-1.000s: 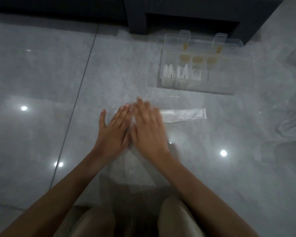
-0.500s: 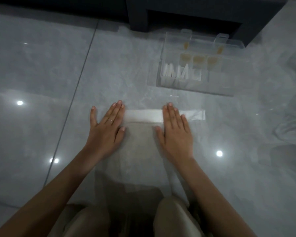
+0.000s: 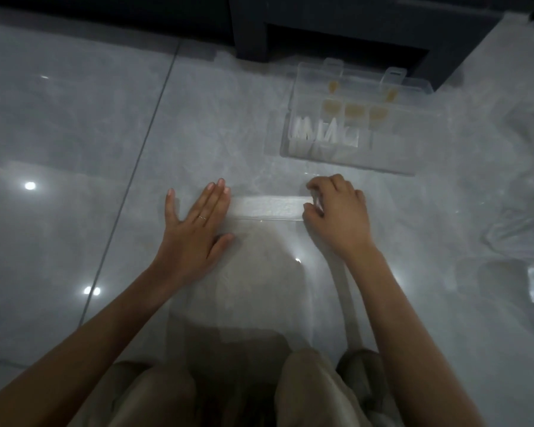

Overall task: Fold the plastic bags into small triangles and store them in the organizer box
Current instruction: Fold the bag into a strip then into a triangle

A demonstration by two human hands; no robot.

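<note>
A clear plastic bag (image 3: 269,208) lies flat on the grey floor, folded into a long narrow strip. My left hand (image 3: 195,220) presses flat on the strip's left end, fingers straight. At the right end my right hand (image 3: 336,211) curls its fingers and pinches the strip. The clear organizer box (image 3: 392,149) stands open just beyond, with several white folded triangles (image 3: 324,134) in its left compartments and yellowish pieces behind them.
More crumpled clear bags (image 3: 524,229) lie on the floor at the right. A dark cabinet (image 3: 321,29) stands behind the box. My knees (image 3: 309,389) are at the bottom edge. A tile joint (image 3: 136,174) runs diagonally on the left.
My hands have spread apart along the strip. The right hand slid to the strip's right end and went from flat to curled, pinching that end. The left hand stays flat.
</note>
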